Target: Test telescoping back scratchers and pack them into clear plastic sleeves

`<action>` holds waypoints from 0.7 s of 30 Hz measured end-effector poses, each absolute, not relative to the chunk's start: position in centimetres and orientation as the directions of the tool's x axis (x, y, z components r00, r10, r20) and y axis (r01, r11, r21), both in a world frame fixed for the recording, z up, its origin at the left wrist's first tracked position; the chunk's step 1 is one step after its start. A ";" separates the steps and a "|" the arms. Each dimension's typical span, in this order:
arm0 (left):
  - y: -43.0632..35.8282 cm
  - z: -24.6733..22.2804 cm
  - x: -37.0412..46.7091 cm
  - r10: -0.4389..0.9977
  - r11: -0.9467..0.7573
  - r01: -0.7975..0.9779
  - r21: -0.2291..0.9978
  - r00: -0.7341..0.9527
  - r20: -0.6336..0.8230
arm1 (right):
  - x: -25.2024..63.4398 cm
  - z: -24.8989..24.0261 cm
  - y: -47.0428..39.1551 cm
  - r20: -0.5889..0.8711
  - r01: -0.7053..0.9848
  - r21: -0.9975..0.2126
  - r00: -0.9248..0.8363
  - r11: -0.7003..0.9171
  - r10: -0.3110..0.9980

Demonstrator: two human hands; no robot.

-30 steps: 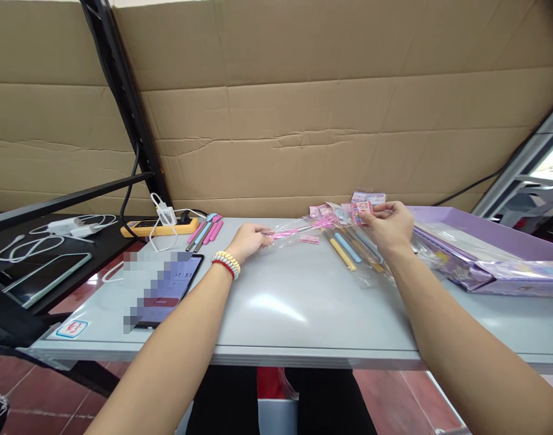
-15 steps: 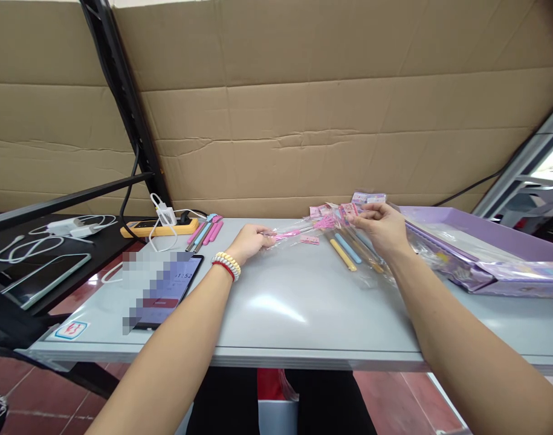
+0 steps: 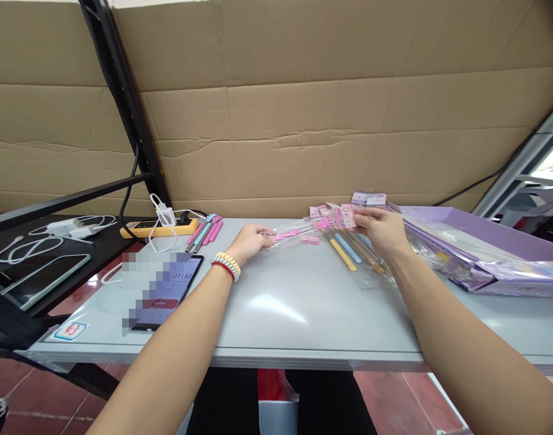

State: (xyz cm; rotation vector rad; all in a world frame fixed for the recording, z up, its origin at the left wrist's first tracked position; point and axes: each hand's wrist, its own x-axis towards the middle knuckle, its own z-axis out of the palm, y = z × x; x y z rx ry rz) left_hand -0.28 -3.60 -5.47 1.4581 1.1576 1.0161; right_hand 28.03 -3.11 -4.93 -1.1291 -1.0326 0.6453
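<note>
Cardboard wall [image 3: 303,109] stands behind our grey table [image 3: 276,284]. Purple box [image 3: 521,232] sits at right. Our left hand [image 3: 251,243] pinches one end of clear bag [image 3: 283,243], right hand [image 3: 384,229] pinches other end, both nearly closed. Bag stretches between hands, near table's back, pink pen [image 3: 289,234] inside. Small pink card [image 3: 345,216] pokes from right hand.

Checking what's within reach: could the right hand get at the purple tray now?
Probably yes: the purple tray is just right of the right hand, though crumpled clear plastic lies along the tray's left side and the hand holds a pink card.
</note>
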 end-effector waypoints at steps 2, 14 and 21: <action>-3.5 -5.6 -0.3 0.977 -0.081 0.176 0.981 0.208 0.044 | 28.0 -4.9 -3.2 0.315 0.080 -0.946 0.442 0.313 0.840; -3.2 -5.9 -0.3 0.971 -0.100 0.149 0.984 0.230 0.064 | 27.9 -5.0 -3.1 0.344 0.139 -0.938 0.493 0.319 0.799; -3.6 -5.8 -0.2 0.961 -0.121 0.135 0.984 0.262 0.082 | 27.7 -4.6 -3.3 0.274 0.019 -0.956 0.421 0.293 0.865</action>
